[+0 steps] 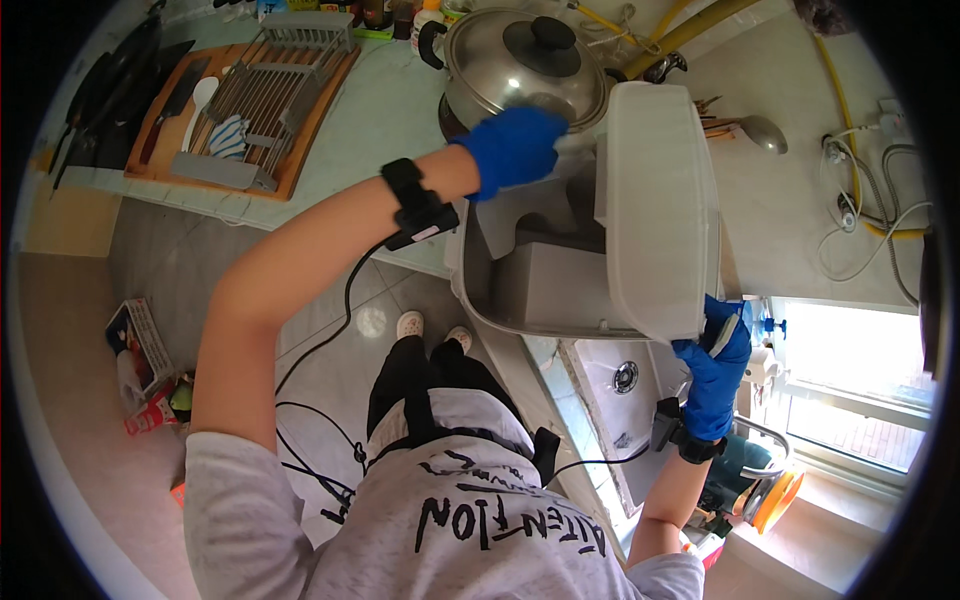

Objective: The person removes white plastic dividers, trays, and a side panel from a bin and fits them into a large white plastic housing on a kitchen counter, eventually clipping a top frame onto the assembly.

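Observation:
A grey plastic bin (530, 325) with dividing walls inside stands on the counter, its pale translucent lid (660, 215) raised upright at the right. My left hand (515, 150), in a blue glove, is over the bin's far left part, close to a lidded steel pot. Motion smears its fingers, and a pale blur beside them cannot be made out. At the lid's near lower corner, my right hand (718, 360), also gloved in blue, has its fingers closed round the edge. A narrow whitish strip shows between those fingers.
Behind the bin sits the steel pot (525, 65) with a black knob. A dish rack (265, 100) rests on a wooden board at the left. The sink (625, 400) lies nearer me at the right, below a window. A ladle (765, 133) hangs by the wall.

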Available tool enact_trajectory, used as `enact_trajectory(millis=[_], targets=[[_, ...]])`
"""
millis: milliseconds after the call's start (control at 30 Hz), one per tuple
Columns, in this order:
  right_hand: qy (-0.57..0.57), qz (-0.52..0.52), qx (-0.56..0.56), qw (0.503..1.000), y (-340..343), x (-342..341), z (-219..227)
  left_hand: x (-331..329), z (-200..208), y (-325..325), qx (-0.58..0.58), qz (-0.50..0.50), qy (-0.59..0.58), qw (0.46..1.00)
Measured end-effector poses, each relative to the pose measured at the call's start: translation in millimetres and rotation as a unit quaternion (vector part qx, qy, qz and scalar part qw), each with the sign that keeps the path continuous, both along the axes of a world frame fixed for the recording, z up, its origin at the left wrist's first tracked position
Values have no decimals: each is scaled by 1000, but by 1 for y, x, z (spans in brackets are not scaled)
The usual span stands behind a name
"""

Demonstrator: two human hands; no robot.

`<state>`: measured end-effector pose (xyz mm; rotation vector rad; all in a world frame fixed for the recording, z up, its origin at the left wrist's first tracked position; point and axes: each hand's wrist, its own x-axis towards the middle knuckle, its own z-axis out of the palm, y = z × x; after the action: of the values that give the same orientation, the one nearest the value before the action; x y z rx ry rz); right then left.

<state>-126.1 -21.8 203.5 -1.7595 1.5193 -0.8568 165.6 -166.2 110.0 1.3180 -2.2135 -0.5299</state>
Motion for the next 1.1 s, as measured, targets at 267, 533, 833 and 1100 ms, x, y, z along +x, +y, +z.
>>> enact_trajectory(millis=[267,533,833,1100], targets=[[-52,13,-22,998,2,10,2,81,85,73,30,169,283,944],[202,149,-153,956,1,49,-57,169,132,162,-131,414,283,855],[295,204,-139,923,2,68,-75,169,106,177,-91,384,355,848],[268,179,-146,935,11,78,-77,129,123,164,-79,337,415,841]])
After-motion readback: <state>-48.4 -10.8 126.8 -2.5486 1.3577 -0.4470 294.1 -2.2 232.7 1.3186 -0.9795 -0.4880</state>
